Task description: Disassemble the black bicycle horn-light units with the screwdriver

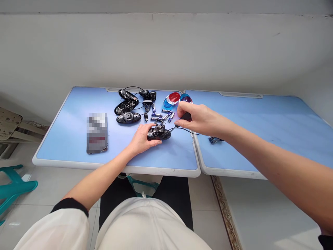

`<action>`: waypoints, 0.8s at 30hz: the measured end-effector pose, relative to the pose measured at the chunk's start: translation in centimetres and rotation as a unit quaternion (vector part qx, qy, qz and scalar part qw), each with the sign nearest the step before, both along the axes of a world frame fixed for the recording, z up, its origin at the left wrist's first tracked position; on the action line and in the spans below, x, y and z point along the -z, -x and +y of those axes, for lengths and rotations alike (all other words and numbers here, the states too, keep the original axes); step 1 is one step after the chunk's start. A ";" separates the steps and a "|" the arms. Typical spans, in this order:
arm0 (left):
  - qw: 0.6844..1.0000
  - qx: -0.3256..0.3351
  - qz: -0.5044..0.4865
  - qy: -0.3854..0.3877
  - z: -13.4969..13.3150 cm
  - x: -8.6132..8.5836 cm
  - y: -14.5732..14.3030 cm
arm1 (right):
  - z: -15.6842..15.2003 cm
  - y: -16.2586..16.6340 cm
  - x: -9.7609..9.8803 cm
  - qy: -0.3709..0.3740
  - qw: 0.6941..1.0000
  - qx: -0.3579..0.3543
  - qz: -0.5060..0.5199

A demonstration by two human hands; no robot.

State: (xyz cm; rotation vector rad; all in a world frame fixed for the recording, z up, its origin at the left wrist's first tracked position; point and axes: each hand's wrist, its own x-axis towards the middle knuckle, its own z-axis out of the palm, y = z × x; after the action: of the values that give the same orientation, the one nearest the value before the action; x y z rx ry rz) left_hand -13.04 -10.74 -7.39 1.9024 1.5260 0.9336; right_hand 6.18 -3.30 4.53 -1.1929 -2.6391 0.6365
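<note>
Nearest, left hand (142, 139) grasps black oval housing (159, 133) on blue table (65, 139), long axis left-right. Just right and slightly farther, right hand (200, 119) pinches small black part (185, 117); thin wire (186, 131) joins the two. Batteries (161, 115) lie beyond.

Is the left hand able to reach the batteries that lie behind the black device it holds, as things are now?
Probably yes. The left hand rests on the black device, and the batteries lie loose just beyond it on the blue table; only the device and its thin wire lie between.
</note>
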 end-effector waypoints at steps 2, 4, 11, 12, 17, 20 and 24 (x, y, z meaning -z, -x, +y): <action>1.000 -0.006 -0.010 -0.001 0.0 0.1 0.0 | -0.1 -0.2 -0.1 0.021 1.000 -0.010 -0.004; 1.000 -0.011 -0.021 -0.002 0.0 0.1 0.1 | -0.2 -0.3 -0.2 0.028 0.999 0.002 -0.026; 0.998 -0.026 -0.050 -0.012 0.0 0.2 0.1 | -0.7 -0.1 -0.4 0.025 0.999 0.035 -0.011; 0.998 -0.027 -0.051 -0.012 0.0 0.2 0.1 | -0.7 -0.2 -0.4 0.028 0.999 0.027 -0.011; 0.998 -0.028 -0.051 -0.016 0.0 0.2 0.1 | -0.7 -0.2 -0.3 0.020 0.997 0.041 -0.057; 0.998 -0.029 -0.047 -0.014 0.0 0.2 0.1 | -0.8 -0.1 -0.3 0.015 0.998 0.043 -0.035; 0.999 -0.030 -0.044 -0.009 -0.1 0.2 0.0 | -0.7 -0.2 -0.3 0.036 0.999 0.002 -0.016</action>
State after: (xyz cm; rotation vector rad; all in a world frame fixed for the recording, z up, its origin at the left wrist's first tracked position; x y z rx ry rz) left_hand -13.07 -10.79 -7.61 1.8110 1.5350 1.0479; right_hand 6.40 -4.02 4.81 -1.2372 -2.6595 0.7252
